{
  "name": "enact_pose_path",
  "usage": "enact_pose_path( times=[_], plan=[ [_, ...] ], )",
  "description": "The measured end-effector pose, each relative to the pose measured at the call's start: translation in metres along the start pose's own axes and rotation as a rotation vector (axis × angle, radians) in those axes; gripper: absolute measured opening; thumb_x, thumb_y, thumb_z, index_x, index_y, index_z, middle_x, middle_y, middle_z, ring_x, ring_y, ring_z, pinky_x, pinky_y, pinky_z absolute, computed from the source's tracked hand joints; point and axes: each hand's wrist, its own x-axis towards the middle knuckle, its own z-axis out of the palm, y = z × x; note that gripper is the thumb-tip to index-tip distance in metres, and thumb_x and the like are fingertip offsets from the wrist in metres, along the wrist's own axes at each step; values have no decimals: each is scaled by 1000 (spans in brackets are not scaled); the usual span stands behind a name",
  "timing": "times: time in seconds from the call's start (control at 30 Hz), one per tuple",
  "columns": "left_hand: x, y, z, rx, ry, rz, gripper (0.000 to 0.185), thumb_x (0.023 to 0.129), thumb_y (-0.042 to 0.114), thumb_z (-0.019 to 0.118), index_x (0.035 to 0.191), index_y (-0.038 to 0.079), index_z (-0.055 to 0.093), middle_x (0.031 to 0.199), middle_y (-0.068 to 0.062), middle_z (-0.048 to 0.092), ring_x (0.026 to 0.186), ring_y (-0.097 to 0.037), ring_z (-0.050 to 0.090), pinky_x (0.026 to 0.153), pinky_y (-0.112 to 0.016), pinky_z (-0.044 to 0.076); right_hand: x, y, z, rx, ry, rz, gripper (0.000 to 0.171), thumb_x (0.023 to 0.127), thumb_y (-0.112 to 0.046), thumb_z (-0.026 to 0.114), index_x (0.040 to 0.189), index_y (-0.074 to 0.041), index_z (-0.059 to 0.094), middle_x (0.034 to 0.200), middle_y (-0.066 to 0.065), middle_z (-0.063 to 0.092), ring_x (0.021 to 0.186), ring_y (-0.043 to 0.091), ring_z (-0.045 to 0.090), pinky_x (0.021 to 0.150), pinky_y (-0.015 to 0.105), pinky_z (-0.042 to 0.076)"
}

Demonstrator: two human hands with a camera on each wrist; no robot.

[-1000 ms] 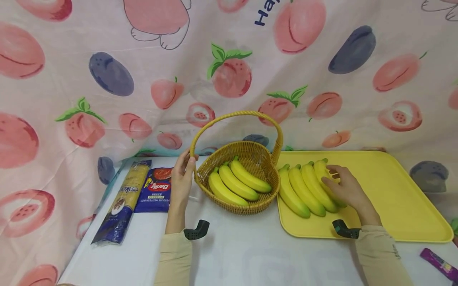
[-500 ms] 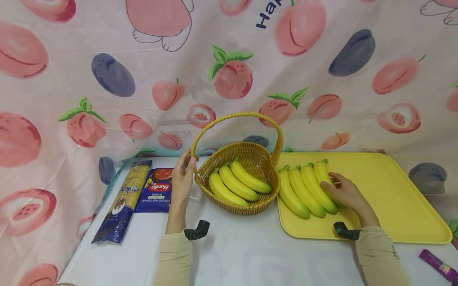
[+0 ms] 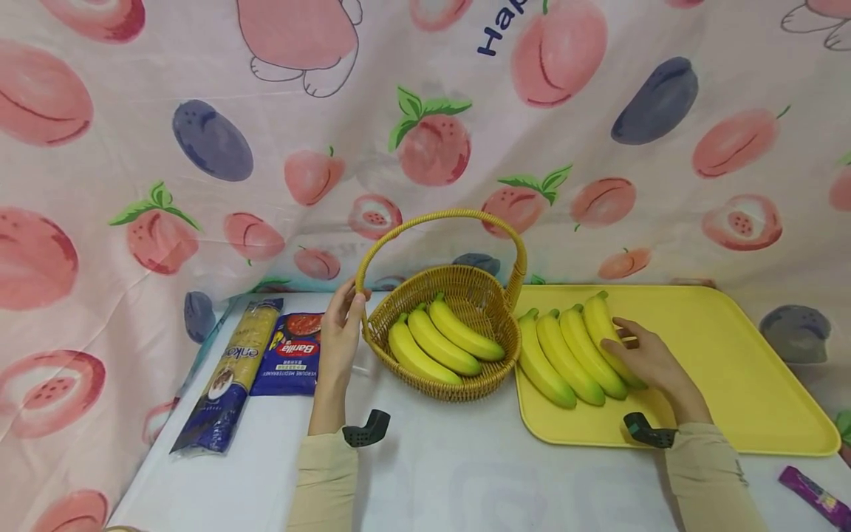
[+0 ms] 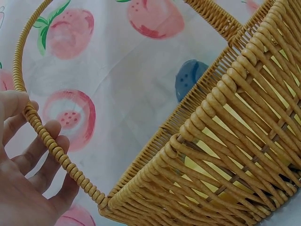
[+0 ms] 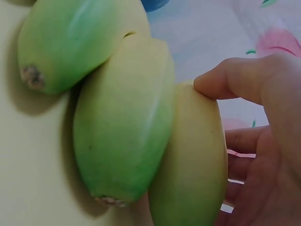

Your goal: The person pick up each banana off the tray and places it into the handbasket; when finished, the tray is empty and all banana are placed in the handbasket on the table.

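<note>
At the middle of the white desk (image 3: 425,458) stood a wicker basket (image 3: 455,390) with a tall arched handle (image 3: 445,214). Three bananas (image 3: 442,341) lay side by side inside it, all slanting the same way, probably so that they nested snugly. My left hand (image 3: 341,336) gripped the handle low on its left side, fingers curled behind and thumb in front; I judged that this kept the basket from sliding or tipping.

Just right of the basket, a yellow tray (image 3: 744,369) held four more bananas (image 3: 566,358) in a slanted row at its left end, stems pointing far, green tips near. My right hand (image 3: 645,355) pinched the rightmost banana (image 5: 195,155) between thumb and fingers, the thumb on its left side and the fingers along its right. Its outer place likely made it easiest to grasp, with no neighbour on its right to crowd my fingers. Whether it had lifted at all off the tray, I could not tell.

To the left, a long pasta packet (image 3: 229,373) and a blue packet (image 3: 289,362), partly hidden by my left wrist, lay apart from the fruit. Near right, beyond the tray's corner, lay a small purple packet (image 3: 814,491).
</note>
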Motion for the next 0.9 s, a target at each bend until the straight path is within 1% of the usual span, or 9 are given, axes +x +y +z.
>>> enact_pose_path(
  times=[0.17,0.4,0.57,0.67,0.77,0.83,0.9],
  plan=[
    [0,0,0,-5,-13,1,41,98,34,49,137,23,47,126,-11,58,124,-16,48,109,-41,31,-5,-7,-4,16,-6,-21,74,97,-45,47,149,1,20,137,33,38,117,48,44,89,54,44],
    [0,-2,0,-10,-15,11,40,98,34,49,136,23,48,127,-12,58,125,-16,48,109,-41,31,-12,-21,-9,9,-14,-63,71,97,-41,47,148,0,22,136,32,38,118,49,45,88,55,46],
    [0,-3,0,-2,-9,14,40,97,35,50,135,24,49,126,-11,58,123,-15,49,109,-41,31,-19,-33,-12,-2,-11,-133,68,97,-36,49,146,4,24,134,31,41,115,47,47,87,54,46],
    [1,-3,0,-6,-10,20,39,98,33,50,135,23,49,127,-17,57,122,-17,49,107,-40,31,-23,-40,-14,-1,-20,-181,66,97,-32,52,145,5,27,134,29,43,114,43,48,86,49,46],
    [1,-3,0,-10,-9,28,38,98,31,49,135,21,49,126,-20,56,121,-19,49,104,-39,32,-27,-49,-15,1,-35,-220,65,96,-29,55,145,4,29,135,26,44,114,40,49,86,46,46],
    [1,-2,0,-9,-9,28,39,98,31,49,135,21,49,127,-20,56,121,-18,50,103,-39,32,-30,-54,-15,4,-46,-242,64,95,-29,57,144,3,30,134,25,44,113,39,49,87,47,46],
    [1,-2,0,-6,-8,28,39,98,31,49,135,21,49,126,-18,57,121,-18,50,103,-38,33,-33,-60,-15,17,-58,-259,64,94,-28,58,144,1,31,134,23,45,114,38,49,89,50,45]
  ],
)
